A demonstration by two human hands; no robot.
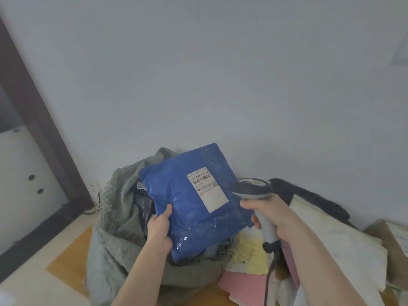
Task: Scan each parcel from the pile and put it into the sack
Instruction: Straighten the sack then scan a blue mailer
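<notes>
Blue parcel (194,202): you hold it up over the open mouth of the sack (114,246), tilted, its labelled face turned toward you.
Label (206,188): white, on the parcel's upper right part, with a barcode near its top; the print is too blurred to read fully.
Left hand (160,228): your fingers curl round the parcel's lower left edge, thumb on the front face — a firm hold.
Right hand (268,217): wrapped round the grey handle of the scanner (254,191), just beside the parcel's right edge.
Scanner head: dark-topped, level with the label and close to it; it seems to point that way, though the window itself is hidden.
Cable (270,274): dark, hangs from the base of the handle, down past your right forearm.
Sack: grey-green woven cloth, frayed at the rim, slumped on the floor against the wall; dark wrapped items show inside it, behind the parcel.
Pile (326,235): to the right of the sack — flat pale, pink and yellow mailers lying overlapped, a dark bag behind them, a brown box at the far right edge.
Floor (66,257): tan in the middle, paler toward the left.
Room: plain pale wall (198,74) behind; a dark door frame (37,129) leans up the left side.
</notes>
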